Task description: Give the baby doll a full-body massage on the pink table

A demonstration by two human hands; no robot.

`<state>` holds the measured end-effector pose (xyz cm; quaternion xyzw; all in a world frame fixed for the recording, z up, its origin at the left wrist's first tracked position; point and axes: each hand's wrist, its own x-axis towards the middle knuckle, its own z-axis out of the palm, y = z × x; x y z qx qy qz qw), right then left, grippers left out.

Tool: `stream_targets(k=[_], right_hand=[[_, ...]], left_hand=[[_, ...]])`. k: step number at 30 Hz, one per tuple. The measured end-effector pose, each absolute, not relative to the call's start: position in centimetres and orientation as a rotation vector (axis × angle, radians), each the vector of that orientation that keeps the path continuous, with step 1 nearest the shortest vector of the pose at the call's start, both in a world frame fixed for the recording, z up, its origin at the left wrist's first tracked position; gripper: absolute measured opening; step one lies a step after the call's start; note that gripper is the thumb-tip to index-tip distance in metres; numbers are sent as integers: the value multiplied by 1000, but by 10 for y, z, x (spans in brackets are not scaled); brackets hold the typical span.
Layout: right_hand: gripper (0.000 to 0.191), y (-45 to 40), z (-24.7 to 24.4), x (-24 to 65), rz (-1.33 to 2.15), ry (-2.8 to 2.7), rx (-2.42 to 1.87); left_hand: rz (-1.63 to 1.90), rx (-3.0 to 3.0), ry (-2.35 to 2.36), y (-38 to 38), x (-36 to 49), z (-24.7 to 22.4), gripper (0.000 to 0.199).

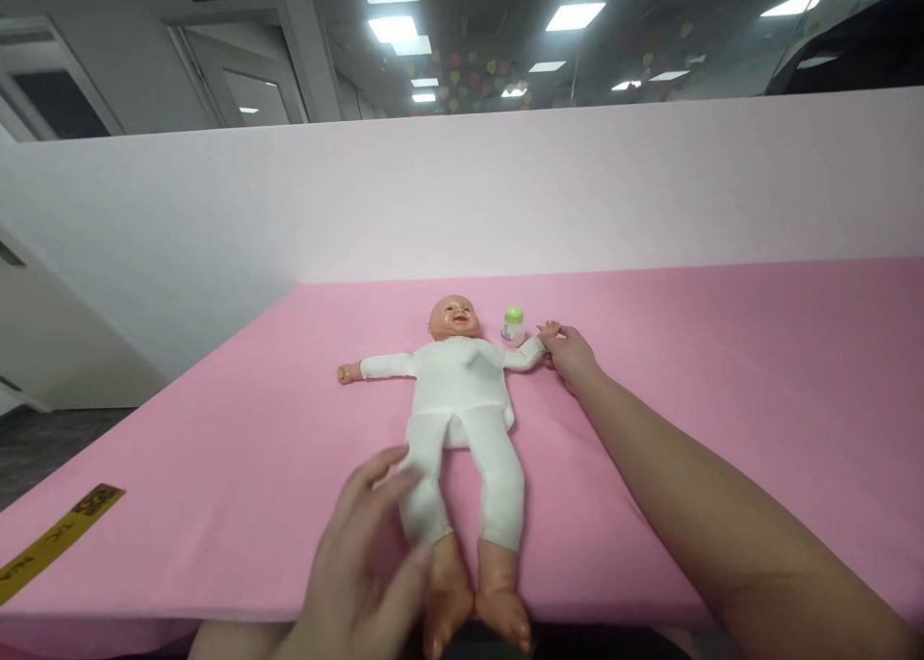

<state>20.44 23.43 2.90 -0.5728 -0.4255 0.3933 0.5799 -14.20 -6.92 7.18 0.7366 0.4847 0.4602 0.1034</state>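
Observation:
A baby doll [462, 381] with a white cloth body lies on its back on a pink-covered table [252, 429]. Its head is at the far side, and its bare feet reach over the near edge. My right hand [570, 355] is closed around the doll's hand at the end of the outstretched arm on the right. Over the near part of the table, my left hand [368, 545] is slightly blurred, fingers apart, in front of or beside the doll's leg on the left. Whether it touches the leg I cannot tell.
Beside the doll's head stands a small jar [513, 327] with a green lid. A yellow printed strip [58, 545] lies at the table's left edge. Behind the table rises a white partition [505, 193], with glass above it.

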Motion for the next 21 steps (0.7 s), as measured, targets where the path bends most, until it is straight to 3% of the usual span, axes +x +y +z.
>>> stream_targets(k=[3,5,9,13,16,19,21], right_hand=[[41,234,28,204,905,-1002,-1342],[42,234,28,204,894,-1000,-1355],[41,234,28,205,880,-990,-1378],[41,234,27,205,866,-994,-1384],[44,235,27,206,869,-1000,-1397],[46,236,25,206,861,-997,-1408],[46,237,24,207,855,-994,-1415]], left_hand=[[1142,2457,1402,-94,-147,40,89],[1001,2643,1428,-97,-151,26,102],[821,2721,1501,-92,-160,22,108],[917,2622,1494,-94,-174,26,119],[1035,2358,1549,-105,-184,25,107],[1195,1912,1650,-118,-185,27,68],[1323,1588,1718,-123,-182,32,54]])
